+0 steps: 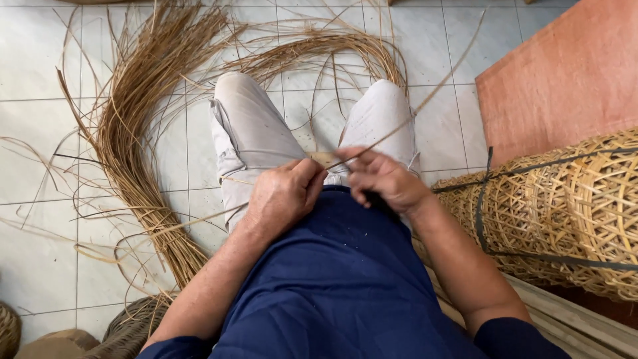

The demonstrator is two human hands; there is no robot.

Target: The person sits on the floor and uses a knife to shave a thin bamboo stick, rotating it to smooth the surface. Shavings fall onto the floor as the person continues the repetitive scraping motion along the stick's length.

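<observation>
both hands, left hand (284,193) and right hand (380,178), pinched shut on a rattan strip (399,123) that ran up-right from the right hand.

Between the knees, bare floor tiles (319,113) give open room. To the left, the bundle of cane strips (133,133) covers the floor — loose strands spread wide. At the right edge, the woven baskets (565,206) and the reddish board (565,73) block the way.
</observation>
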